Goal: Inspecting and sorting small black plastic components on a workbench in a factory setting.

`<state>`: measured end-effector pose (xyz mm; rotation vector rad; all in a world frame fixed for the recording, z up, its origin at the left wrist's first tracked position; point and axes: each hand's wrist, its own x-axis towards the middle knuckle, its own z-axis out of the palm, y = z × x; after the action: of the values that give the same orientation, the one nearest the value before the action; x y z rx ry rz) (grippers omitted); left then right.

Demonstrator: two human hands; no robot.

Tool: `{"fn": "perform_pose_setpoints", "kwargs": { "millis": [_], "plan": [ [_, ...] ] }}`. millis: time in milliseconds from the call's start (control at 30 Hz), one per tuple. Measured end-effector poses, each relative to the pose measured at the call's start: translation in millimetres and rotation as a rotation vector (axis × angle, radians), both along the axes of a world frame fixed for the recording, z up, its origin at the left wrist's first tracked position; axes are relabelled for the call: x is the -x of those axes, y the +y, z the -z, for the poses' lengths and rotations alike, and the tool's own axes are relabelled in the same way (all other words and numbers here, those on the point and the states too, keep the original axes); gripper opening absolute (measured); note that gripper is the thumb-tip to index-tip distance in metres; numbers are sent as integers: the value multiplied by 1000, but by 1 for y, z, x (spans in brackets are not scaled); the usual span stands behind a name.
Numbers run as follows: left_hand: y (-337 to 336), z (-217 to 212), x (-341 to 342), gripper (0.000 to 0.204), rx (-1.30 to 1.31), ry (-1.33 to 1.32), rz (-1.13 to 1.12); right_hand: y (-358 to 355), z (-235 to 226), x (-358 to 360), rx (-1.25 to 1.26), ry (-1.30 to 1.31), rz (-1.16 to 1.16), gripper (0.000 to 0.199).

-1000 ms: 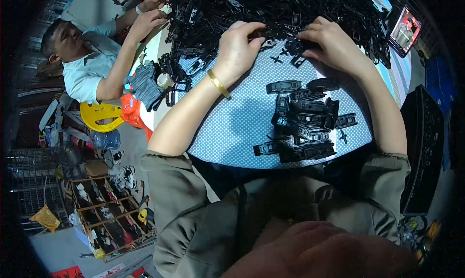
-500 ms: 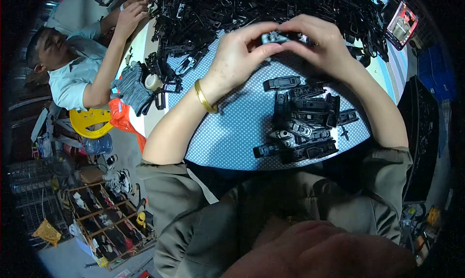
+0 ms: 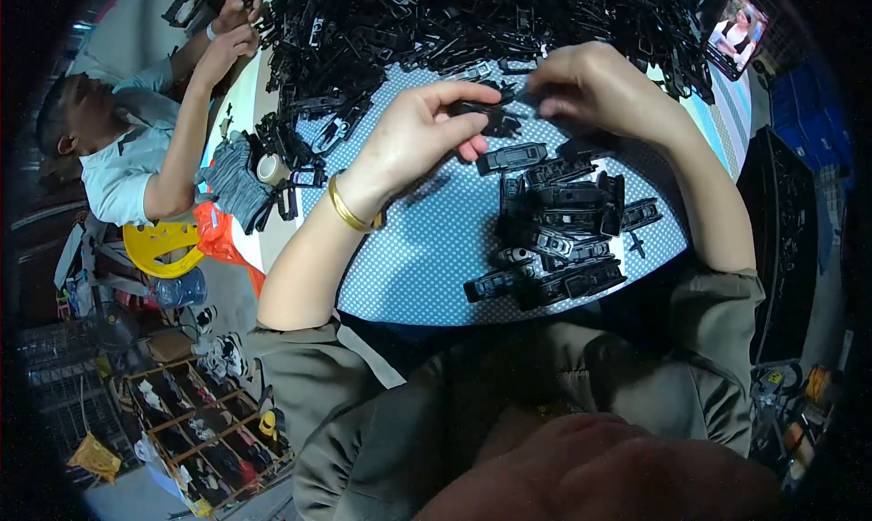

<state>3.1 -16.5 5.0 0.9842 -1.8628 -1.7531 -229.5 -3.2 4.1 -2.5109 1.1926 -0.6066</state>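
Note:
My left hand [image 3: 431, 126], with a gold bangle at the wrist, pinches a black plastic part [image 3: 495, 119] between thumb and fingers; its exact kind is hard to make out. To its right, my right hand [image 3: 590, 89] hovers apart from it beside the far heap, fingers curled and slightly blurred, with nothing visible in them. Below the hands, several black toy-car-shaped plastic pieces [image 3: 568, 197] lie grouped on the blue dotted cloth [image 3: 409, 258]. One such piece [image 3: 511, 158] lies just under my left fingertips. A small black cross-shaped part [image 3: 637, 243] rests at the group's right.
A large heap of black plastic parts [image 3: 436, 21] covers the far table. At the left are a tape roll [image 3: 271, 169], a grey cloth [image 3: 238, 180] and an orange bag [image 3: 216, 235]. A co-worker [image 3: 136, 158] handles a dark part there. A lit phone [image 3: 736, 32] stands far right.
My hands were together on a greyish piece; now they are apart. My left hand has come slightly nearer and holds a black part. The phone picture differs.

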Motion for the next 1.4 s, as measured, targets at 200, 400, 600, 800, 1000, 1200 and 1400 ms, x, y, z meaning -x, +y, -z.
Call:
{"fn": "perform_pose_setpoints", "kwargs": {
  "millis": [200, 400, 600, 800, 1000, 1200, 1400],
  "plan": [
    [10, 10, 16, 25, -28, 164, -189, -2, 1, -6, 96, -416, 188, 20],
    [10, 14, 17, 32, -172, 399, -295, 6, 11, -27, -93, -645, 288, 22],
    [15, 17, 20, 34, -227, 443, -338, 10, 15, -31, 82, -581, 285, 20],
    [18, 12, 20, 33, -249, 485, -326, 13, 9, -28, 36, -589, 301, 20],
    [16, 15, 18, 34, -264, 472, -320, 14, 13, -36, 13, -605, 280, 20],
    [11, 20, 17, 37, -201, 413, -380, 17, 16, -41, 302, -493, 139, 18],
    [11, 14, 15, 39, -113, 436, -360, 14, 3, -33, 269, -566, 262, 20]
  ]
}}
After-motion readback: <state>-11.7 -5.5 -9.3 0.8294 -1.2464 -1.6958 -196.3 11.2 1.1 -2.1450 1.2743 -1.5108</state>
